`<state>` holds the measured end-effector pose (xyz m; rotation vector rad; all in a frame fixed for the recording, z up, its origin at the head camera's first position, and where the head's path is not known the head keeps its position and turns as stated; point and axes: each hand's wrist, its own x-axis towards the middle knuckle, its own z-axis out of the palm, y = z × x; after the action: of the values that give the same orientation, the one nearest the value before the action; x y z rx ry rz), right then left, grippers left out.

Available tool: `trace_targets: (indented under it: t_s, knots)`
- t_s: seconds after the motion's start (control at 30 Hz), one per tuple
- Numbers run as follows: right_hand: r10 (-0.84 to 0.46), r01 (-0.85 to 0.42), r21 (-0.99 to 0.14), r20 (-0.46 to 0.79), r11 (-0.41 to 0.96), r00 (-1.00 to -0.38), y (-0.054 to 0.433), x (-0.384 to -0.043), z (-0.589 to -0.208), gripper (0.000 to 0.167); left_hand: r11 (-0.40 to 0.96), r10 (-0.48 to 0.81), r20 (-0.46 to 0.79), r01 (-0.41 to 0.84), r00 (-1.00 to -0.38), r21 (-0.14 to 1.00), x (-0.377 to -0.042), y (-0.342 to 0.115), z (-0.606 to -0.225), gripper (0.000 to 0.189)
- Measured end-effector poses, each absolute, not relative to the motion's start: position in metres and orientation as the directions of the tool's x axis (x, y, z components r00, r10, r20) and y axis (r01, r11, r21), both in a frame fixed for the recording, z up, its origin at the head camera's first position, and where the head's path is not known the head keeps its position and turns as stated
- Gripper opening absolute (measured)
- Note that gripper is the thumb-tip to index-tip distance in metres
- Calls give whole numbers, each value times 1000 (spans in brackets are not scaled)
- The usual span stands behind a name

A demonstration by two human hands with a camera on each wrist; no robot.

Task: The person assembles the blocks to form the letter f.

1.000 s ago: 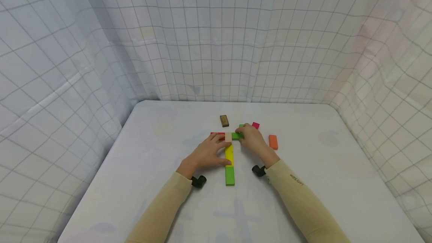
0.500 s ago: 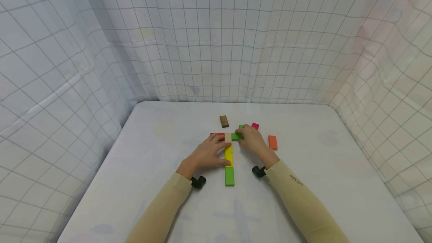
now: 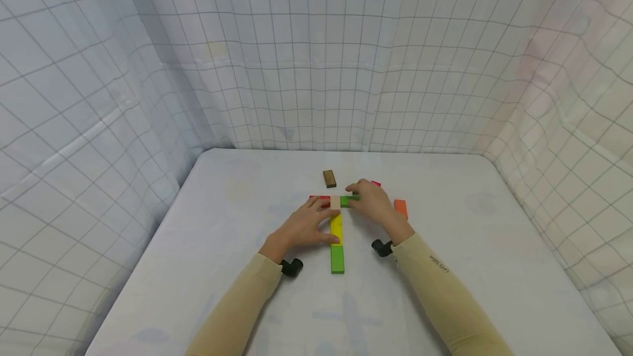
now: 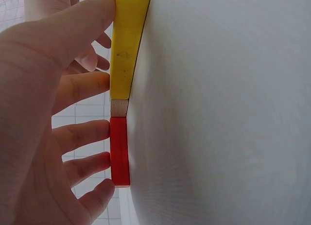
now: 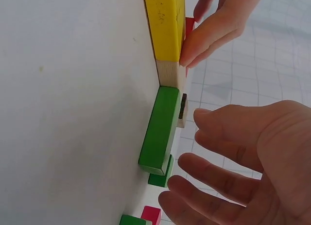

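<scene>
The left hand [image 3: 304,225] lay with fingers spread, its thumb on the near end of the yellow block [image 3: 336,228], its other fingertips reaching that block's far end and the red block [image 4: 120,152]. The right hand [image 3: 372,202] hovered beside the long green block [image 5: 160,128], fingers parted; the right wrist view showed a gap that the head view did not.

The yellow block lay between the hands, its long axis running near to far, touching the pale wooden block [image 3: 335,202]. From there the red block pointed left, the long green block right. A light green block [image 3: 337,260] continued the line nearward.

The right wrist view also showed a further green block [image 5: 161,179], mostly hidden from above. A brown block [image 3: 329,179] lay far, an orange block [image 3: 400,207] right.
</scene>
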<state>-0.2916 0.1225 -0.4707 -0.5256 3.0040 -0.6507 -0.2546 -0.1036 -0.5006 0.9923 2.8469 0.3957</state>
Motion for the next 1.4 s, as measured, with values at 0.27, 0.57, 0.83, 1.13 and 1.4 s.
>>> trace_targets:
  t_s: [0.27,0.57,0.83,1.13,1.4]
  knots:
    - [-321,-328,-443,93,834,-943,128,-301,-470,36,756,620,-21,591,-784,280,-254,-104,-499,79]
    - [-360,-394,-512,170,764,-918,129,-322,-464,35,759,620,-23,592,-784,272,-253,-105,-499,81]
    - [-409,-436,-535,177,724,-895,122,-344,-460,36,745,632,4,608,-775,274,-253,-106,-499,82]
    - [-437,-395,-585,76,708,-896,116,-362,-462,41,750,632,-15,608,-774,260,-252,-104,-494,79]
    - [-434,-320,-631,-31,707,-900,112,-371,-470,47,746,636,-4,614,-772,256,-251,-104,-495,79]
